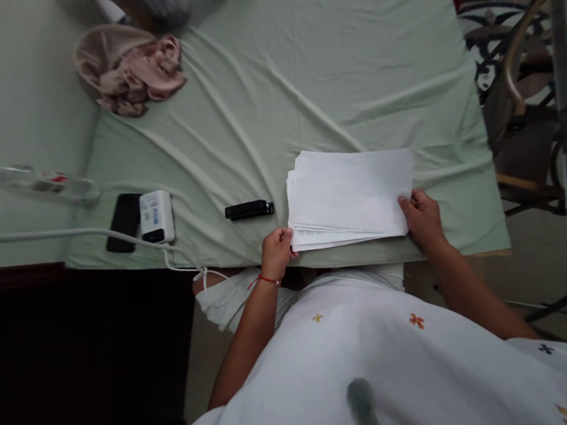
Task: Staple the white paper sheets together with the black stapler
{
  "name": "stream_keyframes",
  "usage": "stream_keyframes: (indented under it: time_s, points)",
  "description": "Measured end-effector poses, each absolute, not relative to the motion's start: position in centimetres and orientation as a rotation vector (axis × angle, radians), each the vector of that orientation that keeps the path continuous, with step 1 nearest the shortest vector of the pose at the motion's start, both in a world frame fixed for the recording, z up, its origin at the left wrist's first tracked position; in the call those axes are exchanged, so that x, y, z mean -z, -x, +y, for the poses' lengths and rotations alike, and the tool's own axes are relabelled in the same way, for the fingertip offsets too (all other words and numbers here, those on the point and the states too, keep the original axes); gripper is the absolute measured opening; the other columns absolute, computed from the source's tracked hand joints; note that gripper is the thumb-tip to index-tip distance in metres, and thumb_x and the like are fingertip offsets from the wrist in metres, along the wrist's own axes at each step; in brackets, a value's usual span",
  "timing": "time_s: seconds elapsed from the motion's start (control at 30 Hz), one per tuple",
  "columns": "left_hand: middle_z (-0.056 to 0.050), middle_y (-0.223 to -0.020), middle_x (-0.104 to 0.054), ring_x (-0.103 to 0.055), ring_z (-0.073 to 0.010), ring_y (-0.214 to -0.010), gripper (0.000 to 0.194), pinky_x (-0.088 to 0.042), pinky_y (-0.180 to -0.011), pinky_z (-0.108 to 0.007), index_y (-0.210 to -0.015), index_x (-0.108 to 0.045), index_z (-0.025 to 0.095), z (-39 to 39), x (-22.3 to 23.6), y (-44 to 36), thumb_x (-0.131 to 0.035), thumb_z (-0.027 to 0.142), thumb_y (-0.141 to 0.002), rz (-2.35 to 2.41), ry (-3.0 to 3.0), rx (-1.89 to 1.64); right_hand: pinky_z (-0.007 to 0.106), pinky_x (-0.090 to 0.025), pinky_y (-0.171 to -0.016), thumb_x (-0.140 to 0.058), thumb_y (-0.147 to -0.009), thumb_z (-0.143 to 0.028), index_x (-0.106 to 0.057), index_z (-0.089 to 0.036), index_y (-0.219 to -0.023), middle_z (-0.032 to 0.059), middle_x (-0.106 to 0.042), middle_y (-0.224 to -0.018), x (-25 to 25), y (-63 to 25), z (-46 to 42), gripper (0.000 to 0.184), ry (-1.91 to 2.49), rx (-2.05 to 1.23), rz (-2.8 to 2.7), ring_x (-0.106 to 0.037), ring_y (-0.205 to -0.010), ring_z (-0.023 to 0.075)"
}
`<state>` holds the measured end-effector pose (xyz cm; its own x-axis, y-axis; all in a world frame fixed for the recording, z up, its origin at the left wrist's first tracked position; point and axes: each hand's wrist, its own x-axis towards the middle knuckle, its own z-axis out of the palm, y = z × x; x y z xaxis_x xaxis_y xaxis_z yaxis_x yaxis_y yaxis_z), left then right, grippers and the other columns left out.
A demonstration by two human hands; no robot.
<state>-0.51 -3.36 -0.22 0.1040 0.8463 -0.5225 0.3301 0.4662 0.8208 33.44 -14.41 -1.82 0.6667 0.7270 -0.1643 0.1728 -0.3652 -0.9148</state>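
Note:
A loose stack of white paper sheets [350, 191] lies near the front edge of the table, its sheets fanned unevenly along the left and lower sides. My left hand [277, 252] pinches the stack's lower left corner between thumb and fingers. At the right side, my right hand [422, 218] grips the edge, thumb on top and the other fingers partly hidden. A black stapler [249, 209] rests on the cloth to the left of the paper, apart from both hands.
A pale green cloth [352, 89] covers the table. To the left lie a dark phone [123, 218], a white device [156, 212] with a white cable [69, 232], and a clear bottle [60, 184]. Crumpled pink fabric [140, 73] sits at the back left. Chairs [515, 102] stand on the right.

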Motion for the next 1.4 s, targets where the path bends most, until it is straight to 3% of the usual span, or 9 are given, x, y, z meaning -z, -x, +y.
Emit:
stream_keyframes:
  time_s: [0.17,0.33,0.57,0.7,0.87,1.17,1.4]
  points:
    - [0.005,-0.06,-0.056,-0.052,-0.0121,-0.056,0.021,-0.043,-0.054,-0.022,-0.075,-0.066,0.018,-3.0,0.5,0.8,-0.066,0.036,-0.086,1.449,-1.122,-0.532,0.031,-0.044,-0.063,-0.071,-0.079,-0.055,-0.072,-0.023,-0.088,0.0002,-0.067,-0.073,1.2,-34.2,-14.5,0.033,2.004,-0.631,-0.716,-0.056,-0.067,0.0176]
    - [0.006,-0.061,-0.057,-0.055,-0.0124,-0.059,0.02,-0.047,-0.056,-0.022,-0.074,-0.065,0.019,-2.9,0.4,0.9,-0.072,0.037,-0.08,1.419,-1.058,-0.532,0.035,-0.05,-0.068,-0.074,-0.08,-0.056,-0.077,-0.028,-0.087,0.0017,-0.073,-0.078,0.7,-35.7,-15.3,0.029,1.995,-0.665,-0.854,-0.062,-0.071,0.0217]
    - [0.001,-0.07,-0.07,-0.067,-0.0143,-0.063,0.025,-0.058,-0.063,-0.026,-0.083,-0.069,0.017,-2.9,-0.5,0.7,-0.08,0.037,-0.075,1.381,-0.902,-0.496,0.037,-0.052,-0.072,-0.081,-0.075,-0.052,-0.08,-0.027,-0.09,0.0014,-0.076,-0.082,1.2,-37.3,-15.9,0.029,1.932,-0.707,-0.722,-0.065,-0.072,0.0209]
    - [0.004,-0.065,-0.066,-0.066,-0.0139,-0.063,0.036,-0.058,-0.062,-0.026,-0.086,-0.069,0.017,-3.1,-0.6,0.8,-0.086,0.043,-0.068,1.345,-0.934,-0.51,0.038,-0.053,-0.068,-0.086,-0.072,-0.055,-0.079,-0.029,-0.088,0.0016,-0.075,-0.081,1.1,-37.2,-16.0,0.031,1.87,-0.773,-0.669,-0.066,-0.07,0.0217]
    - [0.01,-0.056,-0.059,-0.055,-0.0102,-0.054,0.04,-0.049,-0.057,-0.022,-0.09,-0.065,0.018,-3.4,-0.5,0.6,-0.087,0.038,-0.062,1.334,-1.011,-0.582,0.035,-0.05,-0.061,-0.087,-0.069,-0.055,-0.077,-0.028,-0.085,0.0009,-0.072,-0.076,0.8,-37.0,-16.0,0.033,1.869,-0.801,-0.619,-0.061,-0.064,0.019]
    - [0.007,-0.058,-0.062,-0.057,-0.0116,-0.054,0.041,-0.046,-0.058,-0.024,-0.093,-0.068,0.017,-3.2,-0.2,0.7,-0.084,0.038,-0.062,1.357,-1.0,-0.558,0.031,-0.049,-0.058,-0.088,-0.067,-0.054,-0.08,-0.026,-0.084,-0.0013,-0.069,-0.071,0.0,-37.8,-16.3,0.034,1.932,-0.731,-0.641,-0.055,-0.061,0.0155]
    - [0.007,-0.059,-0.062,-0.054,-0.0114,-0.056,0.039,-0.049,-0.06,-0.025,-0.09,-0.072,0.017,-3.1,-0.3,0.6,-0.083,0.038,-0.059,1.378,-0.986,-0.535,0.031,-0.046,-0.059,-0.094,-0.061,-0.055,-0.076,-0.025,-0.078,-0.0009,-0.068,-0.07,-1.0,-38.3,-16.5,0.039,1.876,-0.864,-0.638,-0.053,-0.061,0.0147]
